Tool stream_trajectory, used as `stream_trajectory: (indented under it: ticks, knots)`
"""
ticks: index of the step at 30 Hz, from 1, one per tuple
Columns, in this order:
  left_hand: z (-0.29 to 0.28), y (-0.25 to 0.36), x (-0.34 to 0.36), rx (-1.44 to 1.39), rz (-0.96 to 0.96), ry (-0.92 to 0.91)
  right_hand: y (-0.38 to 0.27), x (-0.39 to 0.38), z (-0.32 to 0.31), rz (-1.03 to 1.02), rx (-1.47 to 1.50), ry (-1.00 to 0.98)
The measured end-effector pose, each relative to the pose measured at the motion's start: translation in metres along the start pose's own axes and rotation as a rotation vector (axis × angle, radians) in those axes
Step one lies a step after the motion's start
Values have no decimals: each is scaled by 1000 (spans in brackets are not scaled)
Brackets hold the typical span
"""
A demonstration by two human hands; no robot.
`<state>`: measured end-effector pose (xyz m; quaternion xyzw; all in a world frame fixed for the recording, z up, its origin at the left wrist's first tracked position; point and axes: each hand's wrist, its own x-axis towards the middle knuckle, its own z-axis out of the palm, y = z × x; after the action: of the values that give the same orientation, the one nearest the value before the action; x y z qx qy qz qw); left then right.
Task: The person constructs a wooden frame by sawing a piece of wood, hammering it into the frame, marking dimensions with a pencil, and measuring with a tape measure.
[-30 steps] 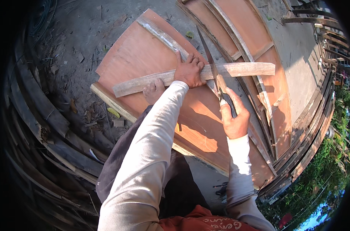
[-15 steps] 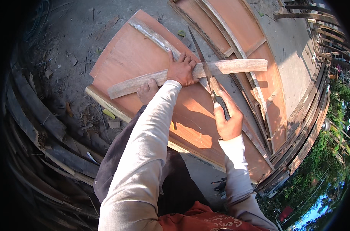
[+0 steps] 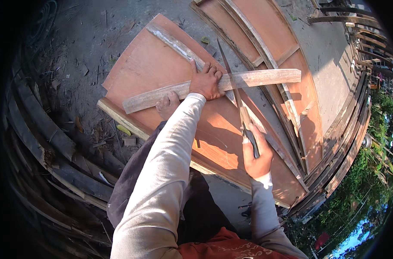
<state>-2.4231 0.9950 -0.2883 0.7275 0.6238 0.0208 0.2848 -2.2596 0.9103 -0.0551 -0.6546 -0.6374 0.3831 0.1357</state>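
Observation:
My right hand [image 3: 258,153] grips the dark handle of a handsaw [image 3: 238,97]. The long tapering blade crosses a weathered wooden plank [image 3: 265,77], just right of my left hand [image 3: 206,81]. Closed over the plank, my left hand presses it against the wooden batten [image 3: 175,45] of a reddish plywood panel [image 3: 144,56]. My bare foot [image 3: 167,105] rests against the plank further left. The plank's right part sticks out past the panel's edge, over a neighbouring panel.
A second framed plywood panel [image 3: 309,108] lies to the right. Stacked dark boards [image 3: 58,142] curve along the left, and more timber strips [image 3: 343,142] run along the right. Green plants [image 3: 356,203] grow beyond them. Wood scraps litter the concrete ground [image 3: 90,47].
My right hand has drawn the saw back toward me, so the blade tip sits lower and nearer. My left hand and the plank stay together in nearly the same place.

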Motion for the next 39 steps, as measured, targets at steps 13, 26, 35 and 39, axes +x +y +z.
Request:
stream_trajectory:
  ticks: [13, 26, 35, 39]
  knots:
    - [-24, -6, 32, 17, 6, 56, 3, 71, 19, -65, 38, 25]
    - [-7, 13, 11, -18, 27, -24, 23, 60, 20, -109, -32, 51]
    - [-14, 16, 19, 7, 65, 74, 3, -99, -54, 65, -15, 58]
    - [-12, 23, 12, -12, 45, -81, 13, 78, 10, -6, -7, 0]
